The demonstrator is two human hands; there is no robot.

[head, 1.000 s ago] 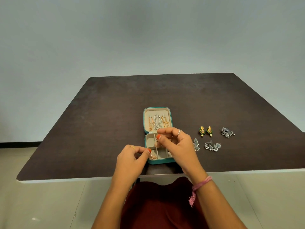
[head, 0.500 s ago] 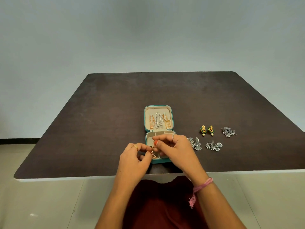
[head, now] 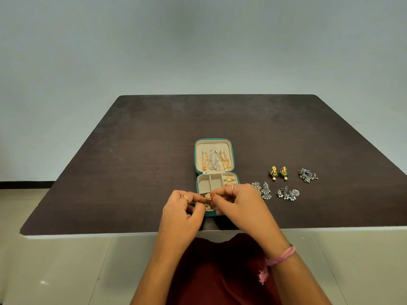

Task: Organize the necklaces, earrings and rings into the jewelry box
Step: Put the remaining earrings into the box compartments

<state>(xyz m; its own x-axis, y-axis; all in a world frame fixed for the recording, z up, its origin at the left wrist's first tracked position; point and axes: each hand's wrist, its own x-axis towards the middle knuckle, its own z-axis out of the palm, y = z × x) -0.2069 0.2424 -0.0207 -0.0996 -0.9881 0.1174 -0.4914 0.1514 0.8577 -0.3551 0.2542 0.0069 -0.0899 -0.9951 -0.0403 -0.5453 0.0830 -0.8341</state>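
Both hands pinch a small gold earring over the near left of the open box.

Left hand and right hand meet over the teal box, near the table's front edge; fingertips curled in tight, jointly pinching the gold earring; exact compartment under it hard to tell, more gold bits show just below the fingers. Lid lies flat behind the tray, gold and silver necklaces hung inside it. Gold ring sits in the tray's far right slot; far left and middle slots show bare lining. On the table right of the box: silver pair just beside right hand, yellow-green pair farther back, silver cluster, another silver cluster farthest right. Pink thread on right wrist.
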